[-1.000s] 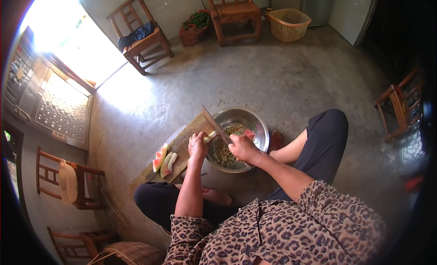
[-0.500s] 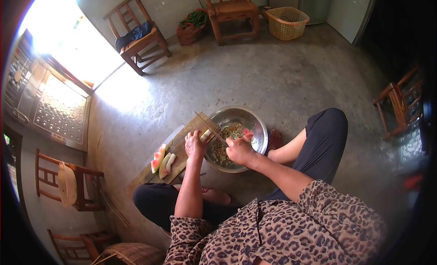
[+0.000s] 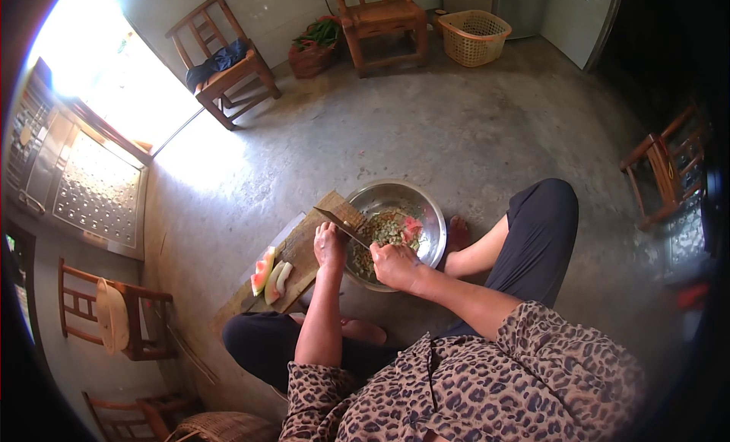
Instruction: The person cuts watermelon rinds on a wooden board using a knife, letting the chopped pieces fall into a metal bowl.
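Observation:
My right hand (image 3: 397, 266) is closed round the handle of a knife (image 3: 344, 228), whose blade reaches up and left over the end of a wooden board (image 3: 310, 262). Close beside the blade, my left hand (image 3: 329, 247) is closed on the board; what its fingers press on is hidden. Pieces of watermelon rind, one with red flesh (image 3: 263, 270) and paler ones (image 3: 278, 282), lie further down the board. Partly under the board's upper end is a metal basin (image 3: 436, 228) holding small chopped bits and a red piece (image 3: 411, 228).
Wooden chairs stand at the upper left (image 3: 228, 76), top (image 3: 384, 20), right (image 3: 660, 172) and left (image 3: 139, 309). A plastic basket (image 3: 475, 43) and a red bag of greens (image 3: 313, 56) are near the back wall. A wicker basket (image 3: 224, 427) sits at the lower left.
The knife has moved left and lower over the board, with my right hand following. The pale rind piece seen in my left hand earlier no longer shows.

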A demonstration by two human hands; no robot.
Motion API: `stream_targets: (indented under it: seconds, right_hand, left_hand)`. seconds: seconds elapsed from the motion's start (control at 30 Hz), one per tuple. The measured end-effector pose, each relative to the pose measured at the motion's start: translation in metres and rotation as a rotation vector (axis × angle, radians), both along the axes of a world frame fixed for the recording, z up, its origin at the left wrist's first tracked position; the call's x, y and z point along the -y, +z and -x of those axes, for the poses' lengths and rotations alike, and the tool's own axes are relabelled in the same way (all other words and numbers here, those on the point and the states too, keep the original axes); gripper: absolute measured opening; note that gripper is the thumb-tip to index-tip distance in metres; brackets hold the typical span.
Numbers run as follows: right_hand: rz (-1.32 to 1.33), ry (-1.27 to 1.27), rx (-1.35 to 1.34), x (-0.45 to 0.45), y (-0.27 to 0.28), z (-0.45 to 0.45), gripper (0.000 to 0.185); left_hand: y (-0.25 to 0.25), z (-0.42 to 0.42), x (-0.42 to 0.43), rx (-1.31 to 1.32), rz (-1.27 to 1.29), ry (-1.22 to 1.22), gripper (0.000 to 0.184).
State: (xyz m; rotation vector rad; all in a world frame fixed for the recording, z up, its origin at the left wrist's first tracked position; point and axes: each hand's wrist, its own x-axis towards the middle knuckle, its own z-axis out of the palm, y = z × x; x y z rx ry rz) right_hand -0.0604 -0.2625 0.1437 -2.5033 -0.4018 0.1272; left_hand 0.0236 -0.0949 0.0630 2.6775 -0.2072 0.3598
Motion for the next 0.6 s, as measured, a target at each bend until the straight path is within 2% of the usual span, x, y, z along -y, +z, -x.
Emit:
stream_targets:
  seconds: [0.37,0.6]
  right_hand:
    - [-0.042,-0.031,-0.047,-0.01,0.002,-0.021,0.011]
    - [-0.096,-0.087,0.003,-0.019,-0.026,-0.037,0.013]
  left_hand:
    - [-0.005,-0.001,-0.001,0.017,0.019,-0.004,0.019]
    - [-0.001,0.004,0.001,-0.013,-0.001,-0.003,0.02]
